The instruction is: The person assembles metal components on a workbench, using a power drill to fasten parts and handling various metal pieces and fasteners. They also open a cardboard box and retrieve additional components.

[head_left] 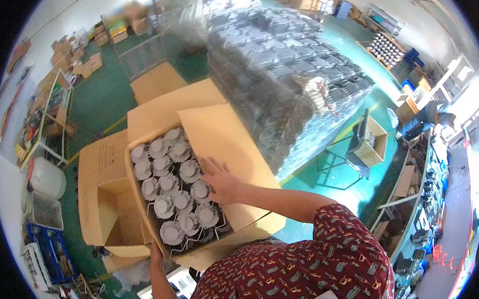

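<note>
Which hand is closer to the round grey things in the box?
Right. The right hand lies flat on the round grey parts inside the open cardboard box. The left hand is at the box's near lower edge, outside the parts.

The open cardboard box (206,147) is plain tan-brown, its flaps a lighter yellowish tan in the light. The round fittings (174,192) packed inside are pale grey-white, with thin silver wire clips. The person's shirt sleeve (349,238) is dark red, printed all over with small multicoloured shapes in white, green and yellow. The floor (97,102) is deep green, turning teal-blue where sunlight falls, with a yellow line painted across it. The big wrapped stack (288,70) shows grey metal under clear, shiny film. A white bucket (47,177) stands by a blue crate (52,253).
</note>
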Motion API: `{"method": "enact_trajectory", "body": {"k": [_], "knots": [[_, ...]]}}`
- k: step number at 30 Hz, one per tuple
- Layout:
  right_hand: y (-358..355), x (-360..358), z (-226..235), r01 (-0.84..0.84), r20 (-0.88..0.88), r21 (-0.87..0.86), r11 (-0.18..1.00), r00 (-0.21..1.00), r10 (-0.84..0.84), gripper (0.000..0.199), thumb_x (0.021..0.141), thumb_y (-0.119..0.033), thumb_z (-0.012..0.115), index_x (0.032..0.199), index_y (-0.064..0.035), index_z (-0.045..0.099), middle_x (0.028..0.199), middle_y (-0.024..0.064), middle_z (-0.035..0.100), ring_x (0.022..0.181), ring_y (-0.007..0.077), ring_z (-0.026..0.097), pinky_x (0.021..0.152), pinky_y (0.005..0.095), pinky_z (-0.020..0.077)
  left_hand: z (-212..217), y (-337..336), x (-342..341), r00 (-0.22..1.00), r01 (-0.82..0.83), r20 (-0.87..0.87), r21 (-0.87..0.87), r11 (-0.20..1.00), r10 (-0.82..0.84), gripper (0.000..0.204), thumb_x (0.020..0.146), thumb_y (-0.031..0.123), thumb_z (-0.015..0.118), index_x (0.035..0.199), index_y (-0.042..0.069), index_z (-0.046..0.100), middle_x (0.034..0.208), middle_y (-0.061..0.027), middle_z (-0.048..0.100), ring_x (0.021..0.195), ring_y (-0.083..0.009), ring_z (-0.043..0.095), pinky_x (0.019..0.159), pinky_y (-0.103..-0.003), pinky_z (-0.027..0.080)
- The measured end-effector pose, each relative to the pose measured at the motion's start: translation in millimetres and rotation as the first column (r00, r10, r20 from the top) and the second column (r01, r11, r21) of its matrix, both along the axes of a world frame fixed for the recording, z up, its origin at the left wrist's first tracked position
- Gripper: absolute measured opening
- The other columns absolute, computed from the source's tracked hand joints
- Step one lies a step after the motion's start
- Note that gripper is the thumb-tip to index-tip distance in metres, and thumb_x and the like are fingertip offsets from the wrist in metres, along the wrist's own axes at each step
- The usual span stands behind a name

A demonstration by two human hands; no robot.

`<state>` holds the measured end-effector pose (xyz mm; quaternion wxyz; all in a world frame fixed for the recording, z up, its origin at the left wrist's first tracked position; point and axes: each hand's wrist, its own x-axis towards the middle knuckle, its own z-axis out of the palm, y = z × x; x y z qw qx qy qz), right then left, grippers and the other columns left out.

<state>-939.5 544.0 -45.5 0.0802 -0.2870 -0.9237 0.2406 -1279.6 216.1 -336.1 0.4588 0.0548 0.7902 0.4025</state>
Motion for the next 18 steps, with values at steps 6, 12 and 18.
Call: {"method": "enact_trajectory", "body": {"k": [6,12,18], "knots": [[78.9,151.4,113.2,0.214,-0.3,0.143,0.966,0.94,-0.164,0.064,0.074,0.002,0.056,0.138,-0.0025,0.054,0.14,0.0233,0.056,0.123,0.0419,0.057,0.104,0.0422,0.049,31.4,5.4,18.9,0.974,-0.008,0.228,0.058,0.998,-0.006,0.081,0.1,0.069,0.037,0.153,0.007,0.038,0.146,-0.0165,0.051,0.132,-0.0342,0.05,0.107,-0.045,0.042],[121.1,236.5,81.6,0.485,-0.086,0.449,0.75,0.859,-0.504,0.055,0.087,-0.012,0.059,0.142,-0.0177,0.054,0.153,0.0157,0.044,0.132,0.0394,0.05,0.104,0.0474,0.048,31.3,-7.4,4.3,0.944,0.111,0.269,0.283,0.953,-0.19,0.078,0.1,0.068,0.035,0.152,0.009,0.039,0.147,-0.0142,0.049,0.133,-0.0334,0.049,0.106,-0.045,0.044],[159.1,301.5,24.8,0.481,0.005,0.377,0.791,0.853,-0.521,0.056,0.092,-0.016,0.057,0.147,-0.0153,0.047,0.153,0.0185,0.042,0.132,0.0439,0.047,0.108,0.0508,0.0435,94.5,14.0,36.9,0.983,-0.136,0.135,0.1,0.986,0.122,0.075,0.1,0.067,0.04,0.133,0.002,0.058,0.116,-0.0098,0.066,0.101,-0.0236,0.062,0.088,-0.037,0.05]]}}
